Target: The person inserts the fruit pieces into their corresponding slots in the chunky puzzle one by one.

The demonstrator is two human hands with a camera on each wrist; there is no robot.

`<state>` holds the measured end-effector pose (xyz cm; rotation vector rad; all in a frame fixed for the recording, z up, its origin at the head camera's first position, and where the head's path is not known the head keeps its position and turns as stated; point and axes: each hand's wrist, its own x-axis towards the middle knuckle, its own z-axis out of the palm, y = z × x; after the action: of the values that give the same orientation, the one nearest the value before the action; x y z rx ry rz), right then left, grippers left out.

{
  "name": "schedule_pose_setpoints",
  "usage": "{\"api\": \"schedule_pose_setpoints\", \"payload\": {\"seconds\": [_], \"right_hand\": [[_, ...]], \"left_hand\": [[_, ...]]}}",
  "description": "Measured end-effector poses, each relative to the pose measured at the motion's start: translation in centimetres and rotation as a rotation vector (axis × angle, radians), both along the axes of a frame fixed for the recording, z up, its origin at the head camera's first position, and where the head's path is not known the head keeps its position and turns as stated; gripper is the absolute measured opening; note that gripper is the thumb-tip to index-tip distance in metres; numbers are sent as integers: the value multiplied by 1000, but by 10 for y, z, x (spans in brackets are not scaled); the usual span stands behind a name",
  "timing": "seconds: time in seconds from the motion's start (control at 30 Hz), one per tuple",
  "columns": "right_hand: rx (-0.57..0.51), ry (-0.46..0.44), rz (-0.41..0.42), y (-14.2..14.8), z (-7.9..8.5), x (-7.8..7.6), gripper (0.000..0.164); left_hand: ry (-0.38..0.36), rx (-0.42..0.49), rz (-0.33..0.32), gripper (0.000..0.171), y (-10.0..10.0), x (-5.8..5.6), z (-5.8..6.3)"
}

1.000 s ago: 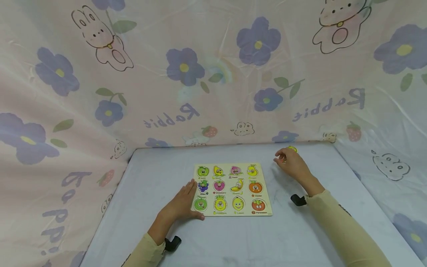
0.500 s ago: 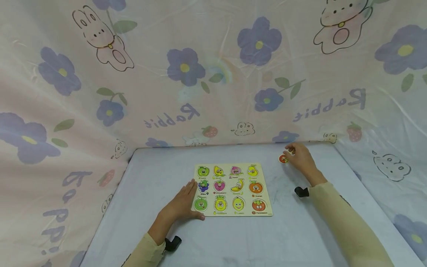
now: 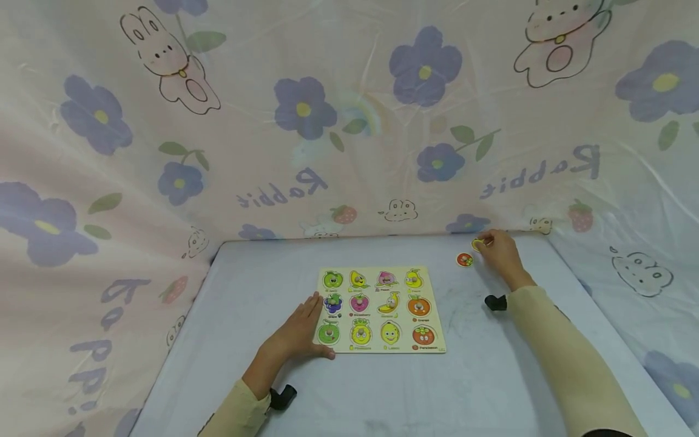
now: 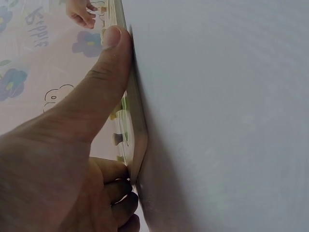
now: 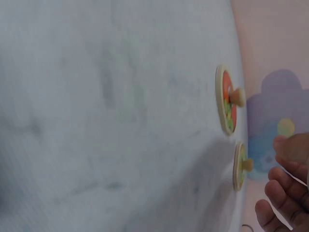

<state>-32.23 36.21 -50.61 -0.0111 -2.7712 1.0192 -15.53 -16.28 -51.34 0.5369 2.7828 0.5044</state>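
Note:
A wooden fruit puzzle board (image 3: 405, 321) with knobbed pieces lies on the white table. My left hand (image 3: 297, 328) rests at its front left corner, fingers along the left side. In the left wrist view the thumb (image 4: 104, 79) lies against the board's front edge. At the back right, a red round puzzle piece (image 5: 227, 99) with green leaves lies flat, its wooden knob up. Beside it lies a yellow-green puzzle piece (image 5: 239, 169). My right hand (image 3: 502, 255) is just right of this one; the right wrist view shows its loosely bent fingers apart from the knob.
A cloth (image 3: 355, 152) printed with rabbits and purple flowers hangs behind the table and down its sides. The white tabletop (image 3: 262, 267) extends around the board. A black wrist mount (image 3: 496, 302) sits on the right forearm, another (image 3: 283, 398) on the left.
My right hand has moved back and to the right, from over the red piece to beside the yellow-green one. The red piece has come into full view. My left hand has stayed put.

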Motion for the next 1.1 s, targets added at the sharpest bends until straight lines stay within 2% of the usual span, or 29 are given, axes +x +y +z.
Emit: {"api": "schedule_pose_setpoints", "payload": {"seconds": [0.17,0.27,0.63,0.9,1.1], "right_hand": [[-19,-104,-39,8,-4,-6,31],[-19,-128,-46,13,-9,-11,29],[17,-112,-40,20,-26,-24,28],[36,-80,-29,17,-29,-23,29],[23,-81,-39,14,-29,-21,29]], "left_hand": [[5,-6,0,134,1,-1,0],[8,-9,2,135,2,-1,1],[15,-10,-8,135,2,-1,0],[18,-20,-12,134,1,-1,-3],[17,-8,-3,134,2,0,0]]}}
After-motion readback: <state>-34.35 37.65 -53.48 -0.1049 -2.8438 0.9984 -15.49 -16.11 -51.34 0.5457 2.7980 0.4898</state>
